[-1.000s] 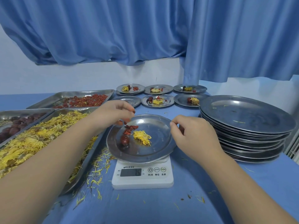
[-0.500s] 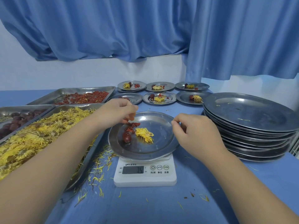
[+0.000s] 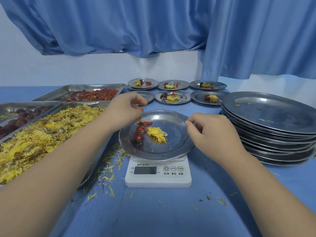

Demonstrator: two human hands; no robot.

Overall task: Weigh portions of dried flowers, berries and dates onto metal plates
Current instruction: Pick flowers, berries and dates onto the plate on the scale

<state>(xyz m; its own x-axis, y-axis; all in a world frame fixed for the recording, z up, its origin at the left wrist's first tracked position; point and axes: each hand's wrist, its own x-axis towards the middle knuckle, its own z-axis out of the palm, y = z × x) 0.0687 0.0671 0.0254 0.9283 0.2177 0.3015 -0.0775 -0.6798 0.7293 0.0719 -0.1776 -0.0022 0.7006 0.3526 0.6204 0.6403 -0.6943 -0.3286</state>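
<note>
— What do we have at the far left?
— Our date tray [image 3: 25,105], the flower tray [image 3: 75,104] heaped yellow just beside it, and the berry tray [image 3: 77,88] behind both.
— And our left hand?
— Our left hand [image 3: 124,108] hovers over the left rim of the plate [image 3: 177,144], fingers curled, pinching a red berry [image 3: 141,109].
— Where is the plate?
— On the scale [image 3: 158,180], which reads 76. On it we see a date [image 3: 138,137], berries [image 3: 144,125] just behind it, and a flower [image 3: 157,134] to their right.
— Our right hand?
— Our right hand [image 3: 210,134] is at the plate's right rim, thumb and forefinger nearly meeting; we cannot tell whether they grip it. The stack of plates [image 3: 273,117] stands furthest right.
</note>
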